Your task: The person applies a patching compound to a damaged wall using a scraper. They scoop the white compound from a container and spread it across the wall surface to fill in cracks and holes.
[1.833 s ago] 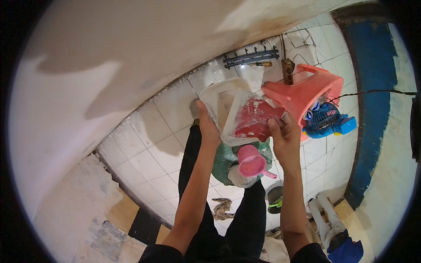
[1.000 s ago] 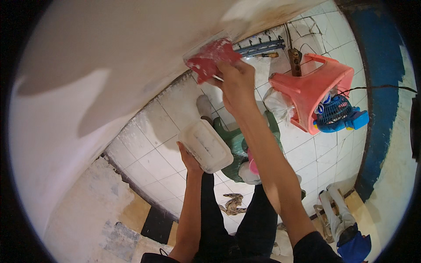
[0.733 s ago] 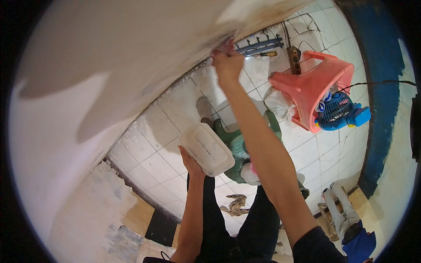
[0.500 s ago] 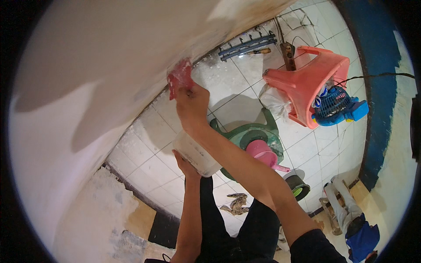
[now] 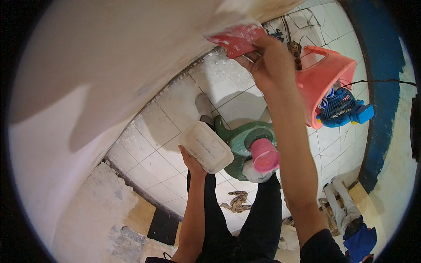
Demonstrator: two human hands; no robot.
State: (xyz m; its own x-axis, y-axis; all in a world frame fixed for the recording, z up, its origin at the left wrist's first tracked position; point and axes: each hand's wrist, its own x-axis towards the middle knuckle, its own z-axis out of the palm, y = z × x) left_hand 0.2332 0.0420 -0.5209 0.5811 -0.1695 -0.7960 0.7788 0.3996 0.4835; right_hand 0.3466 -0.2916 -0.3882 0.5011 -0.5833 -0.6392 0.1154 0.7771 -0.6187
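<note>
My right hand [image 5: 268,63] grips a red plastic putty spreader [image 5: 239,40], fingers and thumb closed on its near side. White paste is smeared over the spreader, whose far edge lies against or very close to the pale wall [image 5: 101,52]; contact is hard to tell. Lower down, my left hand [image 5: 193,162] holds a whitish rectangular plastic tub [image 5: 206,147] from its left and lower side. Its inside faces up, with pale residue on the bottom. Right of the tub a green plastic stool [image 5: 237,151] bears a pink dipper [image 5: 264,157], partly behind my right forearm.
An upturned pink-red plastic stool [image 5: 326,81] lies on the right, a blue fan [image 5: 342,107] against it. Near the wall are a power strip [image 5: 294,51] and cables. White spots dot the floor tiles [image 5: 219,74] below the wall. A crumpled rag [image 5: 238,202] lies between my legs.
My right hand has moved the spreader up and to the right along the wall. My left hand and the tub have shifted slightly right, and the tub is now seen more fully.
</note>
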